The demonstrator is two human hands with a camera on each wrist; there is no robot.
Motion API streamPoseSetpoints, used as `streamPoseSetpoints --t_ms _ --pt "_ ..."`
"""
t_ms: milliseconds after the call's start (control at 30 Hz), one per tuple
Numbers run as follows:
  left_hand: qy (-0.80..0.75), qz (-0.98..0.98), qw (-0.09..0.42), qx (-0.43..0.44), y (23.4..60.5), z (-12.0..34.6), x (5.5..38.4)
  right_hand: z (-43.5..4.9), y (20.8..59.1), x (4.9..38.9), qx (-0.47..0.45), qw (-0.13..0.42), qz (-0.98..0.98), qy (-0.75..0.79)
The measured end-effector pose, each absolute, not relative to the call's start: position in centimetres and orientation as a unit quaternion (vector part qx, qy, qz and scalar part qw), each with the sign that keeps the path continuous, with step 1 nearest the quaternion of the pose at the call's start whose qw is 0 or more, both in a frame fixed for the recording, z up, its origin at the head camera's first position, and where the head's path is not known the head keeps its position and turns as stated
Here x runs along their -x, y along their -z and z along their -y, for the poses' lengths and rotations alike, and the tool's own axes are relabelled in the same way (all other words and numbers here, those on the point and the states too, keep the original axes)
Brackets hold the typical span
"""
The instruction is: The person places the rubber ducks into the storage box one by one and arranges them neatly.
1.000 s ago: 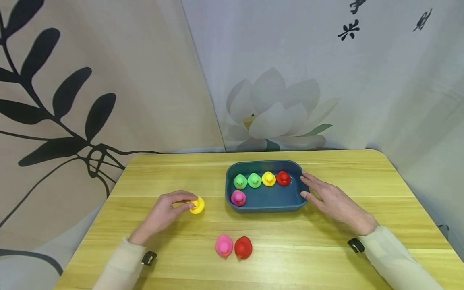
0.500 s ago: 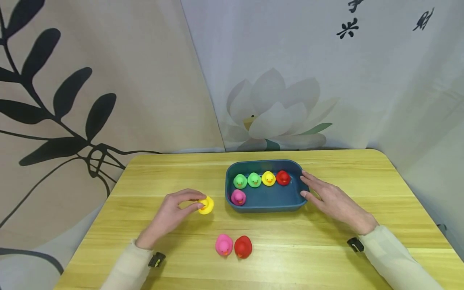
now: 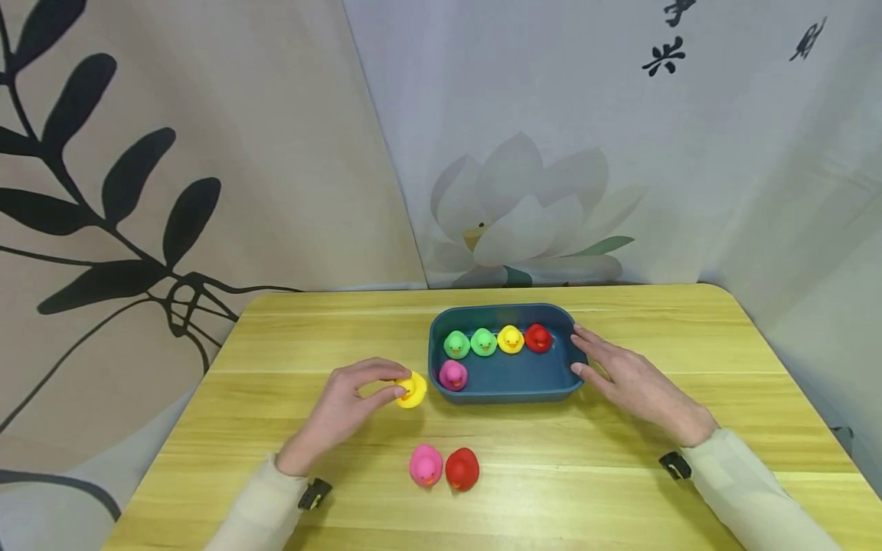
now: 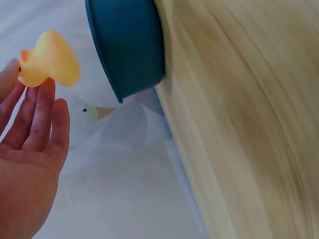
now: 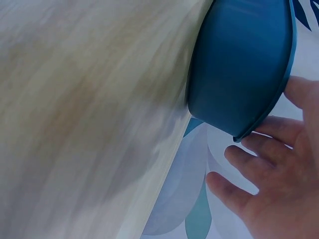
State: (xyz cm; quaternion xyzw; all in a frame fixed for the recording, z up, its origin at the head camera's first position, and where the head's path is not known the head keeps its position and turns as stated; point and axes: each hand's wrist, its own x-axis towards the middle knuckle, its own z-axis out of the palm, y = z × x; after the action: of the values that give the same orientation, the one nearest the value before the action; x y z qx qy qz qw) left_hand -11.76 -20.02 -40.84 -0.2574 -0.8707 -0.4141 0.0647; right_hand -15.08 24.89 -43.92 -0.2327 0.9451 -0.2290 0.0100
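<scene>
My left hand [image 3: 347,405] pinches a yellow toy duck [image 3: 413,391] between thumb and fingers, off the table and just left of a dark blue tray [image 3: 524,377]. In the left wrist view the lifted duck [image 4: 52,59] shows beside the tray's outer wall [image 4: 127,47]. My right hand [image 3: 634,383] rests its fingertips and thumb against the tray's right end, fingers fairly straight. Inside the tray, two green ducks [image 3: 456,345], a yellow duck [image 3: 511,340] and a red duck [image 3: 538,338] form a back row. A pink duck [image 3: 453,376] sits at the front left corner.
On the wooden table [image 3: 586,490], a pink duck [image 3: 426,465] and a red duck [image 3: 462,469] stand side by side in front of the tray. Behind the table's far edge hangs a printed cloth [image 3: 289,153] with leaves and a flower.
The left hand has carried the yellow duck rightward, closer to the tray's left end. My right hand, the tray and the other ducks have stayed put.
</scene>
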Motion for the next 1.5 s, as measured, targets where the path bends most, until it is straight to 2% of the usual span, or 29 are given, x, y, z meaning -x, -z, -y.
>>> streamPoseSetpoints --t_ms 1200,1500 --pt "0.453 0.846 0.066 0.273 40.9 13.3 13.9 -25.0 44.3 14.9 0.223 0.014 -0.944 0.243" --pt "0.428 0.843 0.095 0.312 41.7 11.9 14.8 -25.0 44.2 15.0 0.223 0.014 -0.944 0.245"
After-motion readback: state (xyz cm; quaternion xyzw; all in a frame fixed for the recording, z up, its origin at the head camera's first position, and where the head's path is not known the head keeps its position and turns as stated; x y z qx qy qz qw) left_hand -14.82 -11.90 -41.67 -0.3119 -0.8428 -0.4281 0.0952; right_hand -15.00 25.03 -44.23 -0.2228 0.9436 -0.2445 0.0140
